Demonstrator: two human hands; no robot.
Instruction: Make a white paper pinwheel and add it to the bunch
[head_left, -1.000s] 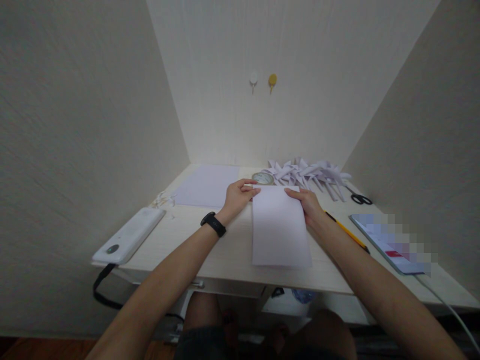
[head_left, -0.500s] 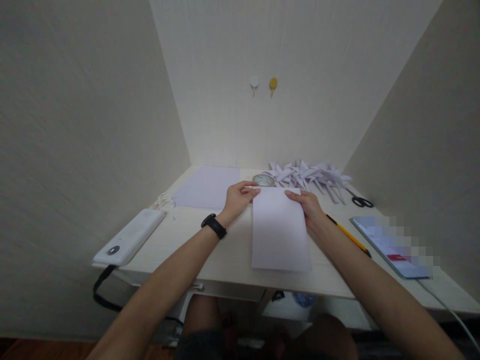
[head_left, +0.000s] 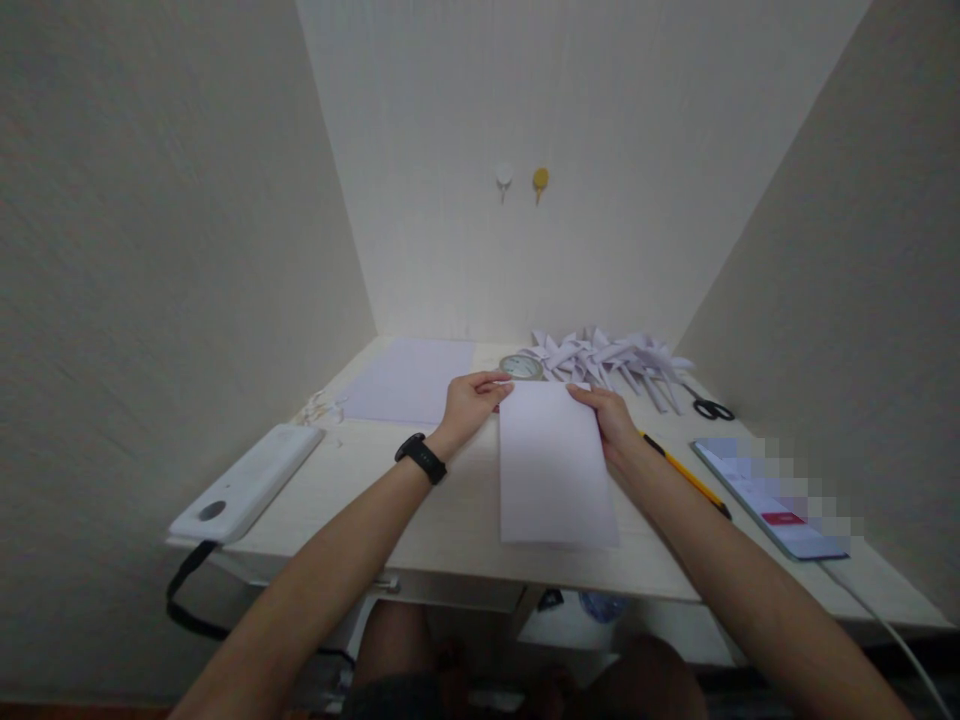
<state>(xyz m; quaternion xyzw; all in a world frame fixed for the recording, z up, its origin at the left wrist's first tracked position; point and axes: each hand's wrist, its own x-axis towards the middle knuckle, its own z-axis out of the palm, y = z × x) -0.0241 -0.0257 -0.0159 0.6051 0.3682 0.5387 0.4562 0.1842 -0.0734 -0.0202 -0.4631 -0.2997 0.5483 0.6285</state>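
Note:
A white sheet of paper (head_left: 555,470), narrow and apparently folded, is held up at its far edge above the desk. My left hand (head_left: 474,402) pinches its far left corner between thumb and fingers. At the far right corner my right hand (head_left: 606,412) grips it, thumb on top and the other fingers hidden beneath. Just beyond the paper lies a roll of tape (head_left: 521,367). Behind that, several folded white paper pinwheels (head_left: 600,352) are heaped against the wall.
Larger white sheets (head_left: 412,378) lie at the back left. On the left edge rests a white box-like device (head_left: 247,483) with a black strap. To the right are a yellow-black utility knife or pencil (head_left: 690,478), black-handled scissors (head_left: 712,408) and a tablet (head_left: 765,500) with a cable.
The view has shifted slightly, so everything sits a little lower and further left. Both hands keep the same hold on the paper.

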